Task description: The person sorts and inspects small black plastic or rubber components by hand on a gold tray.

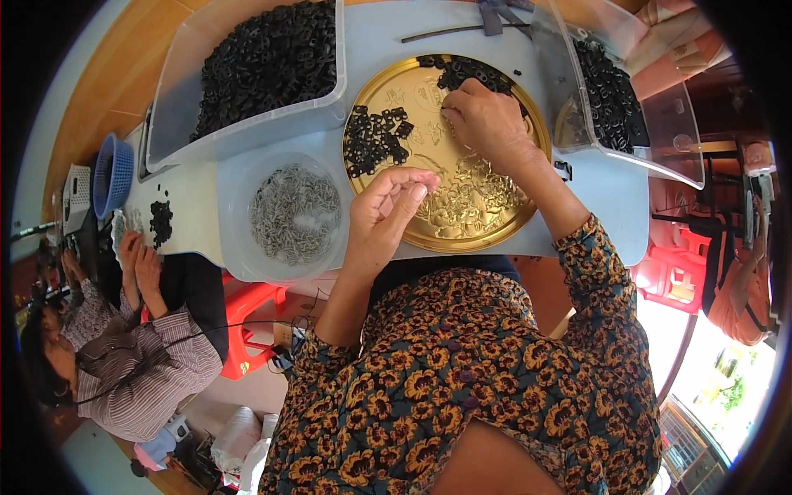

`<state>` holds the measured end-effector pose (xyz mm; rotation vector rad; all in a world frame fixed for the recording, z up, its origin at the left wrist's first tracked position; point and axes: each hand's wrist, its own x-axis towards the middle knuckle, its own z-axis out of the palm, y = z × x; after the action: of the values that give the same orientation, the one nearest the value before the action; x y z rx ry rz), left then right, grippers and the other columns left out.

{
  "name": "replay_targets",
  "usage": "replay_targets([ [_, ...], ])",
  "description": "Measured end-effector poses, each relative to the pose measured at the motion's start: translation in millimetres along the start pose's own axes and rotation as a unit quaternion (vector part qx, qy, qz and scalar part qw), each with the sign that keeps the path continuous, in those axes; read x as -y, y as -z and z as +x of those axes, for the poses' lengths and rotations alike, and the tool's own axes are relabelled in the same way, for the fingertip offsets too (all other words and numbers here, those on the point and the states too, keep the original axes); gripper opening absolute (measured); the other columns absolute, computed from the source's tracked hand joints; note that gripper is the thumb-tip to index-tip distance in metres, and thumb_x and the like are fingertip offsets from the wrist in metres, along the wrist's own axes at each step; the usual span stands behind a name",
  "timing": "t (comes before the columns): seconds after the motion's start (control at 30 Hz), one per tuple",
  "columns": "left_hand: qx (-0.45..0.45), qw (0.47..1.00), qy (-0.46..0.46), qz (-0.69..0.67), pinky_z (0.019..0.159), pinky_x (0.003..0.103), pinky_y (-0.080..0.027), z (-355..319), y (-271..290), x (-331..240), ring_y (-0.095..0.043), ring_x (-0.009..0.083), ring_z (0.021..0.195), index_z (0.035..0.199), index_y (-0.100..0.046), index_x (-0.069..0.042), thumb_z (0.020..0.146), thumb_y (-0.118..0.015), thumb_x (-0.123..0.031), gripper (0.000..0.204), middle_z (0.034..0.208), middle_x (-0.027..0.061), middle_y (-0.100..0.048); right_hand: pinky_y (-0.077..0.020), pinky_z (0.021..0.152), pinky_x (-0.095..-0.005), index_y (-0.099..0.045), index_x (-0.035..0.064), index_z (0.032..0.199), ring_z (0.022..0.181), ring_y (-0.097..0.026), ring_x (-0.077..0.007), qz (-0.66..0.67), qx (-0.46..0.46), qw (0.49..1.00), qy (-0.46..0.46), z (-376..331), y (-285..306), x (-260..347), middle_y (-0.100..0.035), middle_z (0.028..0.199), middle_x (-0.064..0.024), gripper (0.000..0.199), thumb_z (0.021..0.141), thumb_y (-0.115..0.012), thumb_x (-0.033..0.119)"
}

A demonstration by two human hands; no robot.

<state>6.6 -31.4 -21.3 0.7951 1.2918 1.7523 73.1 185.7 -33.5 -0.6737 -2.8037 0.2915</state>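
Note:
A round gold tray (388, 87) lies before me. Small black plastic parts (375, 140) are spread on its left side, and more black parts (470, 74) sit at its far edge. Shiny metal pieces (474, 198) cover its near right area. Over the tray's near left rim, my left hand (384, 214) is closed with thumb and forefinger tips together; whatever is between them is too small to make out. My right hand (487, 120) reaches across to the far black parts, its fingers curled in and closed, their tips partly hidden.
A large clear bin (247, 136) of black parts stands far left, another clear bin (652, 165) far right. A translucent tub (239, 247) of small metal pieces sits left of the tray. A co-worker (148, 355) handles small parts at the left; red stools (239, 330) stand below.

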Motion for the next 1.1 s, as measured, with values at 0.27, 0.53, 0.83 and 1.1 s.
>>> replay_targets([
  [0.27, 0.000, 1.000, -0.007, -0.011, 0.093, 0.029, -0.048, 6.9, -3.1, -1.5, -0.061, 0.0163, 0.101, 0.111, -0.058, 0.004, 0.097, -0.053, -0.007, 0.018, 0.106, 0.0113, -0.064, -0.0512, 0.074, -0.0402, -0.066, 0.0082, 0.092, 0.084, -0.064, -0.0298, 0.077, 0.034, 0.996, 0.013, 3.7, 3.3, -0.4, -0.063, 0.093, -0.0082, 0.013, 0.086, -0.060, 0.018],
  [0.53, -0.031, 0.999, 0.007, -0.005, 0.081, 0.025, -0.051, 25.6, -8.3, -1.8, -0.061, 0.0128, 0.089, 0.110, -0.058, 0.005, 0.098, -0.054, -0.009, 0.019, 0.099, 0.0110, -0.065, -0.0518, 0.075, -0.0361, -0.065, 0.0034, 0.097, 0.082, -0.066, -0.0272, 0.200, 0.065, 0.978, -0.002, -10.6, 15.8, -5.7, -0.066, 0.091, -0.0131, 0.017, 0.085, -0.061, 0.014],
  [0.83, -0.010, 0.999, 0.038, -0.013, 0.077, 0.026, -0.053, 31.3, -13.4, 2.0, -0.064, 0.0136, 0.082, 0.112, -0.057, 0.003, 0.092, -0.060, -0.004, 0.021, 0.094, 0.0099, -0.066, -0.0491, 0.067, -0.0223, -0.063, -0.0021, 0.102, 0.076, -0.059, -0.0061, 0.564, 0.141, 0.813, -0.032, -53.3, 41.6, 15.8, -0.066, 0.085, -0.0026, 0.017, 0.090, -0.063, 0.011],
  [1.1, -0.008, 0.996, 0.087, -0.015, 0.076, 0.026, -0.055, 2.9, -14.6, 9.2, -0.065, 0.0135, 0.084, 0.107, -0.059, 0.005, 0.092, -0.060, -0.001, 0.016, 0.095, 0.0089, -0.064, -0.0515, 0.065, -0.0235, -0.063, 0.0012, 0.104, 0.072, -0.061, -0.0078, 0.549, 0.097, 0.827, -0.075, -83.0, 45.7, 27.3, -0.065, 0.088, -0.0032, 0.015, 0.089, -0.064, 0.005],
])
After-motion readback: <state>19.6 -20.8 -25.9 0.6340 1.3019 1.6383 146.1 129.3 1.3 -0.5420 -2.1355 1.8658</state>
